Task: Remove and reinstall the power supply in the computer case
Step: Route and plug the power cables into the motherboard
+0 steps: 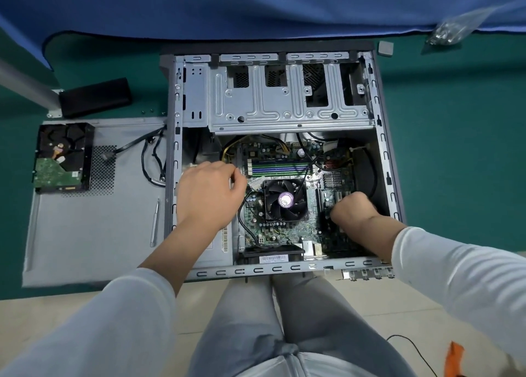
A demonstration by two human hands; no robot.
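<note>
Seen from above, an open grey metal computer case [378, 137] lies on its side on a green desk [455, 149], its removed grey side panel [85, 228] flat to the left. Both of the person's hands are inside the case.

The left hand [209, 193] rests over the lower-left corner, where the grey metal power supply box [217, 248] sits against the case's left wall; only a strip of it with a barcode label shows beside the forearm. The fingers are curled toward the thumb near the left edge of the green motherboard [273, 231], seemingly pinching a connector or wire, but what they hold is hidden.

The right hand [353, 208] is closed in a fist low on the right side of the motherboard; whether it grips anything cannot be told.

The power supply lies directly beneath the left hand and well left of the right hand, so the left hand is nearer. Its long axis appears to run along the left wall, toward the person. A black CPU fan [286, 200] sits between the two hands.

On the side panel lie a bare hard drive [61, 159] and a slim silver screwdriver [155, 223].
</note>
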